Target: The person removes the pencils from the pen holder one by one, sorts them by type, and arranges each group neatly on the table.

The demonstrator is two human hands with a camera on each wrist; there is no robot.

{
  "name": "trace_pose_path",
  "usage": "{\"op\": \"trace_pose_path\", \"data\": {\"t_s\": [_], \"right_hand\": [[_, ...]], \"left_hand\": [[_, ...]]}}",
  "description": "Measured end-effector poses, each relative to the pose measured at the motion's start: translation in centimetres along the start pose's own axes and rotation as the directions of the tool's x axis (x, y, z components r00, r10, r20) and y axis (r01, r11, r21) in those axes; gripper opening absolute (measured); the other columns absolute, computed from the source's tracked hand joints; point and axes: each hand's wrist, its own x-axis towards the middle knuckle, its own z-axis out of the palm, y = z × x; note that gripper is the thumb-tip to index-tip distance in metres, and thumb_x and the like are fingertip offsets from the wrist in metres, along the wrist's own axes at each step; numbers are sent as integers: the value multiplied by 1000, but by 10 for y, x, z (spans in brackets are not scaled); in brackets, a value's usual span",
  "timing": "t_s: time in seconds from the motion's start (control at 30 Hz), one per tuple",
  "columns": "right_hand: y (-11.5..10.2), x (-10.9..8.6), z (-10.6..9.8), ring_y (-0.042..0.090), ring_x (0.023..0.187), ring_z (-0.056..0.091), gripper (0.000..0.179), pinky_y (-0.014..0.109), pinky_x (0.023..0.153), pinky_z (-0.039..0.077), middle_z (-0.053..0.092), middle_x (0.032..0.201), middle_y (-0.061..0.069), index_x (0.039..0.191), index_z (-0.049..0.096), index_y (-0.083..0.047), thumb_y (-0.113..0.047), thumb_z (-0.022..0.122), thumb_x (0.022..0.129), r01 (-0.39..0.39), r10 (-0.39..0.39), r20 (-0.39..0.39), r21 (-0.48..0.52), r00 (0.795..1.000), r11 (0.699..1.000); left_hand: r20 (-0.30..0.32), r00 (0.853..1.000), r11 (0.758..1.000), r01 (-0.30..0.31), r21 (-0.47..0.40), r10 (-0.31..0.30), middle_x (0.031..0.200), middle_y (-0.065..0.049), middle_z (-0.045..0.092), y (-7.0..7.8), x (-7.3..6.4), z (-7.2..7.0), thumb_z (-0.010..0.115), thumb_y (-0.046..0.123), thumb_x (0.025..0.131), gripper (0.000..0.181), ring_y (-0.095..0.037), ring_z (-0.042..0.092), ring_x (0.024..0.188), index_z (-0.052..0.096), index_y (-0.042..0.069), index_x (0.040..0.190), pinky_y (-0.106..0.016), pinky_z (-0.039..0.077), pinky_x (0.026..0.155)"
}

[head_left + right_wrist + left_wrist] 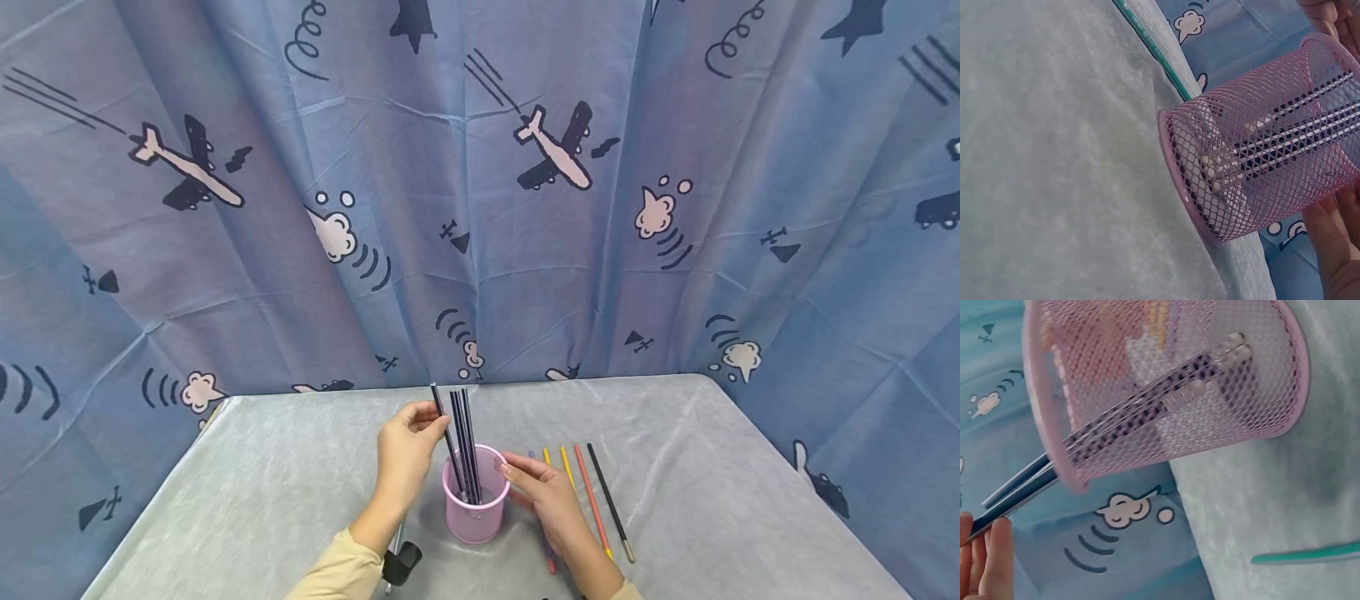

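Between thumb and fingers my left hand (405,446) pinches the upper part of a dark striped pencil (451,450). That pencil leans left, its lower end inside a pink mesh pencil cup (474,525). Several more dark striped pencils (467,442) stand in the cup beside it. White eraser ends (1217,172) show through the mesh near the cup's bottom. My right hand (551,496) holds the cup at its right side, thumb by the rim and fingers behind. The cup stands upright on the grey-covered table.
Right of the cup lie a purple pencil (547,546), two yellow pencils, an orange pencil (592,500) and a black pencil (611,504), partly behind my right hand. A green pencil (1310,555) lies to the left. A blue patterned curtain (480,208) hangs behind the table (262,492).
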Motion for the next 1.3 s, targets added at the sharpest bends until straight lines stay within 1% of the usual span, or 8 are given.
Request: {"op": "trace_pose_path", "data": {"t_s": [0.17, 0.33, 0.5, 0.63, 0.77, 0.87, 1.0, 1.3], "right_hand": [[-1, -1, -1, 5, 95, 70, 43, 32, 91, 61, 75, 107, 0, 125, 61, 12, -13, 70, 91, 14, -14, 15, -5, 1000, 1000], [-1, -1, -1, 4, 94, 70, 43, 31, 90, 62, 75, 107, 1, 125, 61, 11, -13, 70, 91, 0, 0, 5, -4, 1000, 1000], [-1, -1, 0, 5, 94, 70, 42, 29, 89, 62, 75, 108, 3, 125, 61, 11, -11, 70, 90, -4, 4, -8, -10, 1000, 1000], [-1, 0, 1, 6, 95, 70, 42, 31, 90, 62, 75, 109, 3, 125, 61, 11, -11, 69, 90, -4, 4, -5, -9, 1000, 1000], [0, 0, 0, 5, 95, 70, 41, 30, 90, 62, 75, 108, 3, 125, 61, 11, -10, 69, 91, -1, 1, 0, -4, 1000, 1000], [0, 0, 0, 3, 94, 69, 41, 28, 89, 62, 75, 107, 2, 125, 61, 11, -9, 68, 91, 2, -2, 2, 2, 1000, 1000], [1, 0, 0, 3, 94, 69, 41, 29, 89, 62, 75, 107, 2, 125, 61, 12, -10, 68, 91, 9, -9, 7, -1, 1000, 1000], [1, -1, 0, 4, 94, 69, 42, 29, 89, 62, 75, 107, 2, 125, 60, 13, -10, 68, 91, 8, -8, 5, -8, 1000, 1000]], "left_hand": [[-9, 1000, 999, -12, -43, 12, 100, -25, 72, 9, 1, -5, 71, -2, 86, 20, -20, 71, 86, 68, -11, 104, -20, 63, 76], [-27, 999, 997, -38, -62, 36, 100, -26, 71, 16, 1, -10, 71, -2, 86, 20, -19, 71, 85, 68, -12, 104, -19, 63, 76], [-50, 998, 996, -41, -74, 37, 101, -26, 71, 21, 4, -17, 72, -1, 86, 22, -9, 69, 81, 67, -12, 105, -18, 62, 75], [-71, 996, 994, -61, -87, 55, 101, -26, 71, 28, 7, -24, 71, -2, 86, 20, 1, 67, 76, 67, -12, 103, -16, 61, 74], [-83, 994, 990, -84, -111, 75, 101, -25, 71, 37, 10, -33, 71, -2, 87, 21, 4, 68, 75, 66, -13, 105, -16, 62, 73], [-84, 994, 987, -85, -133, 75, 98, -22, 72, 41, 11, -39, 71, -3, 87, 22, 3, 68, 75, 65, -14, 105, -17, 62, 73], [-94, 993, 984, -83, -156, 69, 94, -14, 72, 43, 12, -47, 71, -4, 87, 23, 2, 69, 76, 64, -14, 106, -18, 63, 73], [-100, 994, 985, -68, -161, 52, 85, 0, 70, 39, 14, -63, 72, -2, 87, 27, 1, 69, 75, 63, -15, 108, -20, 63, 72]]}}
